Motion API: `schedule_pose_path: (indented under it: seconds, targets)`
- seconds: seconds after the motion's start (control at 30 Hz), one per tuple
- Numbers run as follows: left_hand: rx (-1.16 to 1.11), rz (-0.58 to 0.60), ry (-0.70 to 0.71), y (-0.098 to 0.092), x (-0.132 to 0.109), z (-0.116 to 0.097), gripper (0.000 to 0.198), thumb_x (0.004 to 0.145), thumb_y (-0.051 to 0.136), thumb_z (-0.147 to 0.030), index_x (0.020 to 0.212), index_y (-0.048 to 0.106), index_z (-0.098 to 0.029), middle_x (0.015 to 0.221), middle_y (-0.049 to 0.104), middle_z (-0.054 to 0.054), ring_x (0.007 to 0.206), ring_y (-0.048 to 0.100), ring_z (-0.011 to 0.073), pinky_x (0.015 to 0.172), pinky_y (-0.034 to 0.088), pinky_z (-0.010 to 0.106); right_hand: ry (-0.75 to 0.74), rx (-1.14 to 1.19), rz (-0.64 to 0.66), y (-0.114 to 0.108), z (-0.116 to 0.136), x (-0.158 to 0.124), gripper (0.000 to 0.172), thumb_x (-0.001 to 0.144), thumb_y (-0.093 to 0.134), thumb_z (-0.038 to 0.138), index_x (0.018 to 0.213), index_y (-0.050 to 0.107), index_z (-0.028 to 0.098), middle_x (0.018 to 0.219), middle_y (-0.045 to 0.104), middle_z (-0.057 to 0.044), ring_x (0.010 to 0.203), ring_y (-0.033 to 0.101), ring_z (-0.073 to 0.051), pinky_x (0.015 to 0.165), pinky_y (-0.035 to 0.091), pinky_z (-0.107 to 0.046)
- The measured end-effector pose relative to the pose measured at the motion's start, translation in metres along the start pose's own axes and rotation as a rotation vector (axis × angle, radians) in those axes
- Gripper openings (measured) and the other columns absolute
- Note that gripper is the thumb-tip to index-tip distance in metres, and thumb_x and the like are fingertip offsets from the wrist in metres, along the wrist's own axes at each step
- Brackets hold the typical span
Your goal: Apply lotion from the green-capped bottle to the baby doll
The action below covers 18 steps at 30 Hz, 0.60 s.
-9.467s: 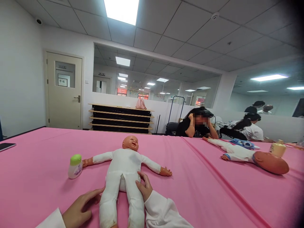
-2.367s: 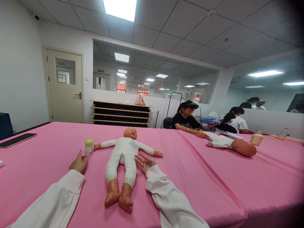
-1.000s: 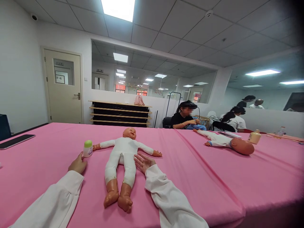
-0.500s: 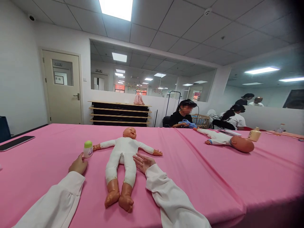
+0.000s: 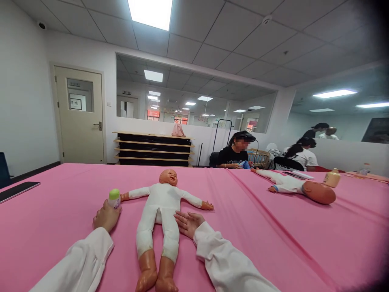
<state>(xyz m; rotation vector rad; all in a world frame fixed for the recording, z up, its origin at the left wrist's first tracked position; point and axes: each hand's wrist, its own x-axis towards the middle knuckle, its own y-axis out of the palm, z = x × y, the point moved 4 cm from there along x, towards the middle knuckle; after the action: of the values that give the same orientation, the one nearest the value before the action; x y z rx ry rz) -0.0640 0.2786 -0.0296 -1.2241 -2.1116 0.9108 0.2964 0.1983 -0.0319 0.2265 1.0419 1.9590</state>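
A doll [image 5: 165, 196] with a white cloth body is lying on its back in the middle of the pink-covered worktop [image 5: 249, 243], its head pointing away from the person, its arms spreading wide and its bare feet reaching down to the lower edge of the view. A small bottle [image 5: 114, 196] with a green cap is standing just beside the doll's outstretched hand, on the left. The left hand [image 5: 107, 217] is clasping the bottle's near side, with fingers and thumb lying around its lower part; how tightly it is gripping is hard to tell. The right hand [image 5: 190, 224] is holding nothing: its fingers are stretching out loosely, the palm partly showing, and the fingertips are resting against the doll's hip. White sleeves are covering both forearms. A phone [image 5: 20, 190] is lying near the left edge of the worktop. Well apart on the right, a second doll [image 5: 317, 191] is lying with its head toward the right, and a yellow bottle [image 5: 332, 178] is standing just behind that head. Beyond it, a person in black [image 5: 234, 156] is sitting and handling a blue cloth [image 5: 245, 164].
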Motion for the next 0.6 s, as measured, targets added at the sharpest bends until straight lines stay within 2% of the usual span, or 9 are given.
schedule_pose_path:
  seconds: [0.1, 0.2, 0.27, 0.33, 0.37, 0.4, 0.5, 0.6]
  targets:
    - [-0.021, 0.041, -0.046, -0.001, 0.018, -0.005, 0.073, 0.065, 0.046, -0.058, 0.124, 0.037, -0.016, 0.114, 0.055, 0.017, 0.106, 0.051, 0.0359, 0.087, 0.041, 0.049, 0.169, -0.111, 0.135, -0.014, 0.019, 0.01, 0.067, 0.09, 0.025, 0.041, 0.149, 0.003, 0.019, 0.127, 0.018, -0.008, 0.121, 0.03, -0.012, 0.107, 0.028, -0.029]
    - [-0.063, 0.07, -0.039, -0.001, 0.027, -0.014, 0.062, 0.066, 0.044, -0.059, 0.114, 0.049, -0.02, 0.105, 0.06, 0.015, 0.094, 0.058, 0.0333, 0.078, 0.046, 0.045, 0.301, -0.264, 0.164, -0.035, 0.037, 0.033, 0.079, 0.084, 0.031, 0.047, 0.148, -0.003, 0.015, 0.127, 0.018, -0.011, 0.116, 0.034, -0.015, 0.099, 0.033, -0.03]
    - [-0.088, 0.08, -0.02, 0.003, 0.027, -0.019, 0.06, 0.067, 0.039, -0.064, 0.109, 0.053, -0.023, 0.102, 0.062, 0.013, 0.09, 0.059, 0.0331, 0.074, 0.046, 0.045, 0.239, -0.346, 0.196, -0.048, 0.045, 0.052, 0.091, 0.079, 0.034, 0.059, 0.148, -0.006, 0.013, 0.128, 0.015, -0.013, 0.107, 0.04, -0.011, 0.092, 0.037, -0.027]
    - [-0.113, 0.07, 0.041, 0.009, 0.026, -0.023, 0.06, 0.065, 0.041, -0.066, 0.107, 0.055, -0.024, 0.1, 0.063, 0.011, 0.091, 0.059, 0.0326, 0.073, 0.047, 0.044, 0.223, -0.403, 0.303, -0.058, 0.042, 0.065, 0.107, 0.067, 0.042, 0.068, 0.148, -0.001, 0.012, 0.129, 0.007, -0.014, 0.102, 0.042, -0.009, 0.09, 0.04, -0.022]
    - [-0.122, 0.056, 0.055, 0.011, 0.025, -0.024, 0.059, 0.065, 0.042, -0.066, 0.107, 0.055, -0.027, 0.101, 0.064, 0.009, 0.093, 0.059, 0.0322, 0.073, 0.048, 0.043, 0.213, -0.409, 0.355, -0.061, 0.039, 0.069, 0.112, 0.063, 0.046, 0.069, 0.148, 0.0, 0.013, 0.13, 0.005, -0.014, 0.104, 0.041, -0.01, 0.092, 0.039, -0.022]
    - [-0.136, 0.057, 0.057, 0.013, 0.025, -0.024, 0.056, 0.065, 0.043, -0.065, 0.106, 0.055, -0.029, 0.102, 0.064, 0.007, 0.094, 0.059, 0.0313, 0.074, 0.048, 0.042, 0.219, -0.41, 0.354, -0.065, 0.035, 0.071, 0.109, 0.065, 0.047, 0.066, 0.148, 0.0, 0.013, 0.13, 0.005, -0.013, 0.108, 0.04, -0.011, 0.095, 0.038, -0.02]
    - [-0.215, 0.093, 0.044, 0.017, 0.026, -0.02, 0.051, 0.065, 0.045, -0.062, 0.104, 0.056, -0.031, 0.098, 0.065, 0.002, 0.093, 0.06, 0.0274, 0.075, 0.05, 0.036, 0.27, -0.379, 0.322, -0.069, 0.024, 0.067, 0.108, 0.068, 0.049, 0.06, 0.147, -0.005, 0.009, 0.13, 0.007, -0.013, 0.116, 0.035, -0.01, 0.103, 0.033, -0.016]
    - [-0.312, 0.103, 0.035, 0.018, 0.027, -0.012, 0.053, 0.064, 0.047, -0.061, 0.105, 0.056, -0.028, 0.096, 0.066, 0.0, 0.093, 0.061, 0.0247, 0.075, 0.051, 0.03, 0.235, -0.302, 0.381, -0.059, 0.02, 0.057, 0.121, 0.059, 0.06, 0.06, 0.146, -0.006, 0.007, 0.13, 0.002, -0.013, 0.121, 0.03, -0.01, 0.107, 0.031, -0.014]
